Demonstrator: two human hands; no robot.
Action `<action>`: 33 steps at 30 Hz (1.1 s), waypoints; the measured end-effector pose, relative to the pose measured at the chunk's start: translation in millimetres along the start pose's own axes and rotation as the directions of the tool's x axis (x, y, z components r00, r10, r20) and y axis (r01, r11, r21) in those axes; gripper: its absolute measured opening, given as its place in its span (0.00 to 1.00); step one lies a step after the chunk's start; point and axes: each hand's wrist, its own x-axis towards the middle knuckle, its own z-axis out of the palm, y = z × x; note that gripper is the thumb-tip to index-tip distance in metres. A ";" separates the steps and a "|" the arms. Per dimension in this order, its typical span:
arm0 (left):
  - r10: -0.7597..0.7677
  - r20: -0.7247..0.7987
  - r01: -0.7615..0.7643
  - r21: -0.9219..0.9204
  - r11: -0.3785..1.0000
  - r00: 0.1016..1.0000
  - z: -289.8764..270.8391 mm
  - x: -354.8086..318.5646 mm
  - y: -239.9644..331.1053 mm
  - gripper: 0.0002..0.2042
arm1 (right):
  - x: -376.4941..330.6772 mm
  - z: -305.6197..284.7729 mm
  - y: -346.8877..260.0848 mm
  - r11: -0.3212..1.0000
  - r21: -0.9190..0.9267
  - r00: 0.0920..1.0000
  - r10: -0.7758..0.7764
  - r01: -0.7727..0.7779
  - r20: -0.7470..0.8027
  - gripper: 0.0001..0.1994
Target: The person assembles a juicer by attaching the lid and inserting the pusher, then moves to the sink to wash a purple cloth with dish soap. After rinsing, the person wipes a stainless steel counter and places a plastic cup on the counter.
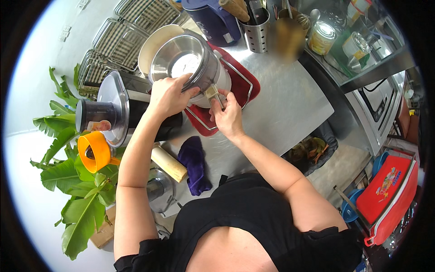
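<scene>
Near the far edge of the steel counter stands a juicer with a shiny metal strainer basket inside a grey see-through bowl. Its white base rests on a red tray with metal wire handles. My left hand grips the near left rim of the bowl, thumb pointing right. Against the bowl's near side, my right hand has its fingers closed around a small cream-coloured spout-like piece. The fingers partly hide that piece. A cream-coloured container stands just behind the bowl.
Left of my forearm are a grey clear lid with a feed tube and an orange jug. A purple cloth and a pale cylinder lie nearby. A blue kettle and a utensil holder stand at the back.
</scene>
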 end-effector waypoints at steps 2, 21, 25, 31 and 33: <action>-0.002 0.004 0.002 0.005 1.000 1.000 0.1 0.3 0.9 0.20 | 0.6 -0.4 1.3 0.998 -0.045 0.999 -0.045 0.044 -0.016 0.13; -0.031 0.040 0.031 -0.012 0.999 0.999 -3.9 -2.1 4.5 0.18 | 14.0 0.5 -9.3 1.000 0.003 0.991 0.007 -0.007 -0.132 0.08; -0.053 0.059 0.053 -0.009 0.999 0.997 -4.1 -1.9 7.2 0.18 | 14.0 18.1 2.8 0.997 0.066 0.972 -0.009 0.025 -0.236 0.08; -0.039 0.087 0.039 0.001 0.999 0.995 -1.4 -4.0 1.7 0.18 | 19.1 14.4 6.3 0.985 0.162 0.996 0.065 -0.054 -0.060 0.13; -0.023 0.073 0.023 -0.003 1.000 0.997 1.2 -3.3 1.2 0.18 | 22.3 1.6 11.0 0.975 0.223 0.998 -0.017 0.003 0.063 0.15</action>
